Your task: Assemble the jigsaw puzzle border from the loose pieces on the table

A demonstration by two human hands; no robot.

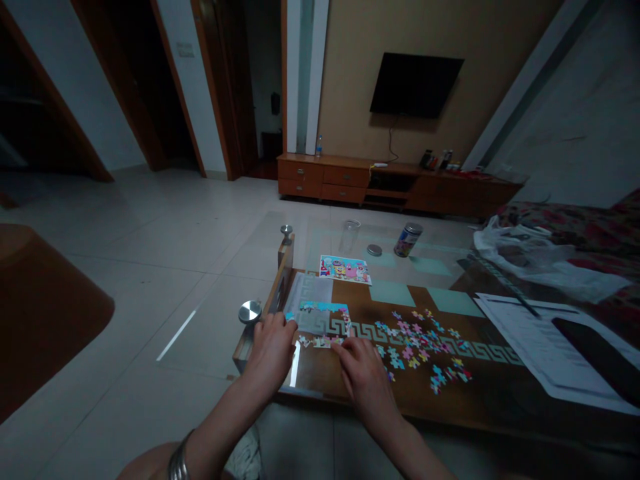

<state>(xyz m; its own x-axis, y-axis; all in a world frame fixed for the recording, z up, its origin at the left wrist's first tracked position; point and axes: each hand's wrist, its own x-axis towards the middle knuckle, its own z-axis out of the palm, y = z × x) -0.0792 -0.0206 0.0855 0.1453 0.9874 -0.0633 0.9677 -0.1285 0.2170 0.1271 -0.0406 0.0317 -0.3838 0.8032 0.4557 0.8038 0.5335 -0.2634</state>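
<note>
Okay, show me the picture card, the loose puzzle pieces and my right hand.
Picture card (pixel 346 270): head view, middle of its printed face.
Loose puzzle pieces (pixel 410 330): head view, on pieces near the middle of the scatter.
Right hand (pixel 365 365): head view, back of the hand.

Blk TV on wall, wd cabinet below; wht plastic bag nr papers.

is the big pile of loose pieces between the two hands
No, the pile lies on the table to the right of the right hand.
</note>
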